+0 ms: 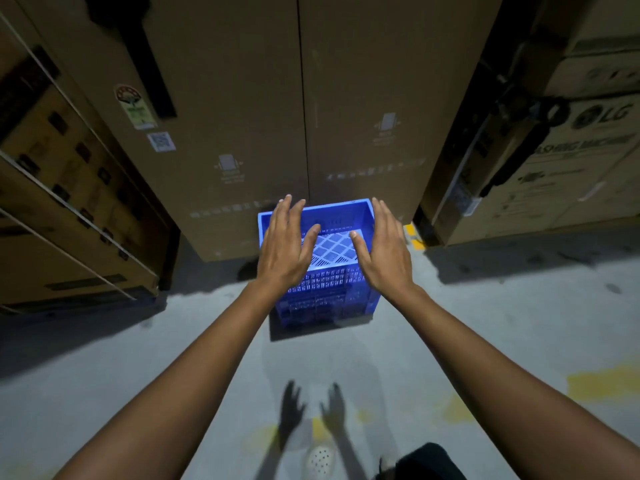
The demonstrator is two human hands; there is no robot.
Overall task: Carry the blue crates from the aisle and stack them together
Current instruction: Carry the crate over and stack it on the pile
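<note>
Where the grey concrete floor (138, 358) meets the tall brown cardboard cartons (242, 116), the blue perforated plastic crate (325, 296) stands upright with its far rim close against them. Open floor lies at its near, left and right sides. Your left hand (284, 247) and right hand (384, 251) hang over the crate's side rims, fingers straight and slightly spread, holding nothing; whether they touch the rims cannot be told. They hide the near wall's upper corners. Crate base is lattice, walls a slotted grid. Strapped cartons (69, 202) stand left and printed cartons (571, 161) right, both cut off by the frame.

Head-worn view, downward onto blue crate (322, 296)
</note>
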